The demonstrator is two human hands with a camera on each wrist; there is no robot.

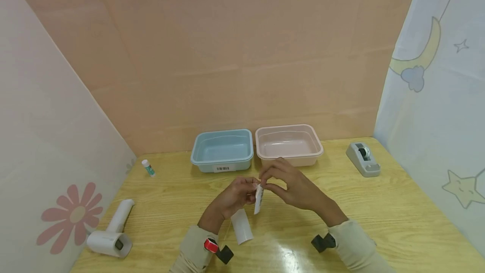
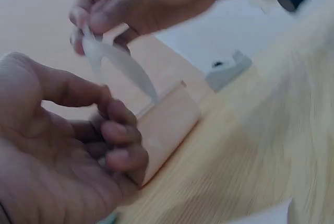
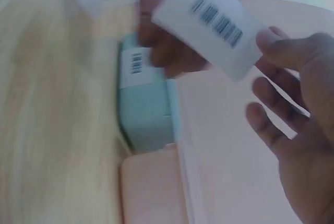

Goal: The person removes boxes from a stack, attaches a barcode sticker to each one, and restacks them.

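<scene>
A small white barcode label hangs tilted in front of me. My right hand pinches it by one end between thumb and fingertips, as the right wrist view shows. My left hand, fingers curled, is close against the label's near side. In the left wrist view the label looks bent or split, its lower left tip near my left thumb. Whether the left fingertips pinch an edge is unclear. A curved white sheet lies on the table below my left hand.
A blue basin with a barcode sticker and a pink basin stand side by side behind my hands. A tape dispenser is at the right. On the left are a glue stick and a white handheld scanner.
</scene>
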